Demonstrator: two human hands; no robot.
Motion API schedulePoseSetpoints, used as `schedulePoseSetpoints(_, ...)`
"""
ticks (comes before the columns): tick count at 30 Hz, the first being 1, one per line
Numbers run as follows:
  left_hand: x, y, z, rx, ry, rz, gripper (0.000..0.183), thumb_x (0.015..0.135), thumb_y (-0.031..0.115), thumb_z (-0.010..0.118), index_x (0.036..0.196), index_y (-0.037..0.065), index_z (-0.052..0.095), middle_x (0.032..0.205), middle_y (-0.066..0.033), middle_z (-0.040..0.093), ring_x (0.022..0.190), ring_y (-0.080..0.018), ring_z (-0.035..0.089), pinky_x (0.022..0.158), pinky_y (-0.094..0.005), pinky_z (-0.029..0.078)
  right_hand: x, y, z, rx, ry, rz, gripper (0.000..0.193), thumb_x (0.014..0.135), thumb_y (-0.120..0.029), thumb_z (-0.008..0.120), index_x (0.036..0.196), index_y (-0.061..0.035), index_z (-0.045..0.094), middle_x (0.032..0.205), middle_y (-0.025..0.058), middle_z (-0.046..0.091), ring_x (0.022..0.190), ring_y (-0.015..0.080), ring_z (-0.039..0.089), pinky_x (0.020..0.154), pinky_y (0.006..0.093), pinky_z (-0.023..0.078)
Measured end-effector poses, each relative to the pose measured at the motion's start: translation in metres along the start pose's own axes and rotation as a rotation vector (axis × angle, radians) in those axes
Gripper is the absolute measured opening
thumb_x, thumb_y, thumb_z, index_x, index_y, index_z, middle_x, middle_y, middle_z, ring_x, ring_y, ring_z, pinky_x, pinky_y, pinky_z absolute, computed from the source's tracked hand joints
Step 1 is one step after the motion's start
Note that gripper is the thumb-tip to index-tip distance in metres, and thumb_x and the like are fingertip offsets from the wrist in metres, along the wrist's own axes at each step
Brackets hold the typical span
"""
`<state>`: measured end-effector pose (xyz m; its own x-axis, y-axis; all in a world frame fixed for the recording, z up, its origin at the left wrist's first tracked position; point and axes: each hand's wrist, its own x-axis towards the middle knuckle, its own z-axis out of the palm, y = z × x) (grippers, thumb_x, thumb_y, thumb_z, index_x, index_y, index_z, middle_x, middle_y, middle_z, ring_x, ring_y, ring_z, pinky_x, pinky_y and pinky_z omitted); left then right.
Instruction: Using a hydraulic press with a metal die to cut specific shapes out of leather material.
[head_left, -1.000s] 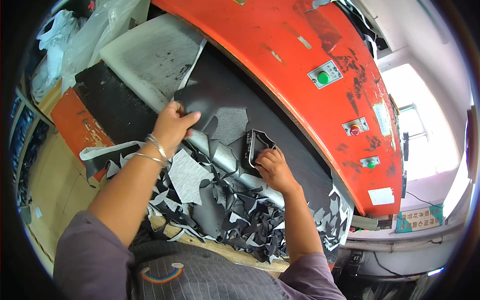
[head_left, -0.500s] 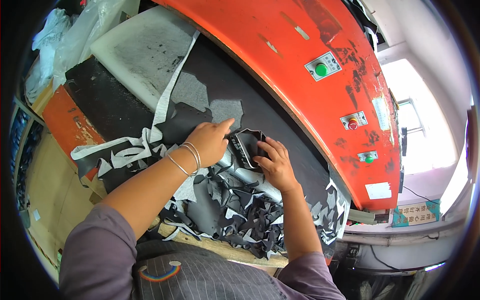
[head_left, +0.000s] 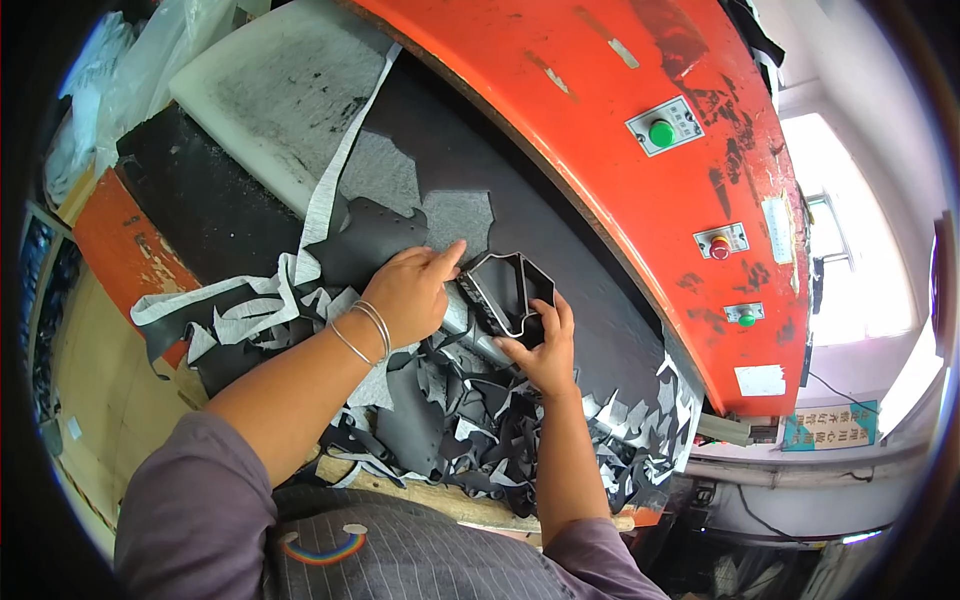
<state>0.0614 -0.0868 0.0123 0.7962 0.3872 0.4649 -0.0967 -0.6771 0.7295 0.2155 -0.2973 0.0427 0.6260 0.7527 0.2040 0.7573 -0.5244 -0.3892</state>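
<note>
My right hand (head_left: 549, 350) grips the near right end of a cutting die (head_left: 484, 303), an angular dark metal frame with a crossbar. Fingers lie over its right wall, with the thumb at its near corner. The die sits slightly tilted at the cut edge of a black leather sheet (head_left: 590, 290). Just left of the die is my left hand (head_left: 408, 295), with two bangles at the wrist. Its index finger points out toward the die's far left corner; the other fingers are partly hidden, and nothing shows in them. A loose black leather piece (head_left: 370, 238) lies beyond that hand.
An orange press beam (head_left: 580, 130) with green and red buttons spans the far right. Black and grey scraps (head_left: 490, 440) pile up along the near edge. A pale strip (head_left: 330, 190) runs across a white cutting board (head_left: 270, 110) at the far left.
My right hand has shifted its hold toward the near end of the die. The die has turned so that its open outline and crossbar show more. My left hand has barely moved.
</note>
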Motion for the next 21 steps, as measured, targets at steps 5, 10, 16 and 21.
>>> schedulePoseSetpoints(5,0.0,-0.006,0.001,0.048,0.064,0.055,0.054,0.077,0.0,0.053,0.131,-0.006,0.045,0.099,-0.0141,0.068,0.092,-0.0305,0.062,0.098,-0.0425,0.044,0.001,0.003,0.009,-0.002,0.021,-0.055,0.074,0.053,-0.041,0.087,0.113,-0.0069,0.058,0.133,0.0262,0.042,0.118,0.0428,0.047,0.098,0.0462,0.042)
schedulePoseSetpoints(10,0.006,-0.008,0.0,0.035,0.037,0.04,0.053,0.076,0.002,0.056,0.127,-0.008,0.048,0.097,-0.0176,0.066,0.09,-0.0315,0.062,0.097,-0.0416,0.044,0.004,0.006,0.014,-0.039,0.048,-0.069,0.077,0.052,-0.046,0.085,0.111,-0.0046,0.058,0.13,0.0274,0.044,0.117,0.0428,0.048,0.097,0.047,0.042)
schedulePoseSetpoints(16,0.016,-0.01,0.001,0.083,0.104,0.076,0.052,0.076,-0.002,0.052,0.128,-0.007,0.048,0.095,-0.0127,0.069,0.089,-0.029,0.064,0.094,-0.0428,0.046,0.017,0.005,0.013,-0.051,0.054,-0.097,0.076,0.053,-0.047,0.084,0.11,-0.005,0.058,0.13,0.0277,0.044,0.117,0.0436,0.047,0.097,0.0484,0.042)
schedulePoseSetpoints(21,0.016,-0.01,-0.002,0.07,0.13,0.082,0.052,0.074,-0.002,0.053,0.125,-0.007,0.051,0.095,-0.0138,0.068,0.088,-0.0287,0.065,0.091,-0.0441,0.048,0.016,0.003,0.013,-0.039,0.054,-0.114,0.077,0.05,-0.042,0.086,0.11,-0.0053,0.057,0.129,0.0277,0.044,0.118,0.0449,0.047,0.097,0.0494,0.041)
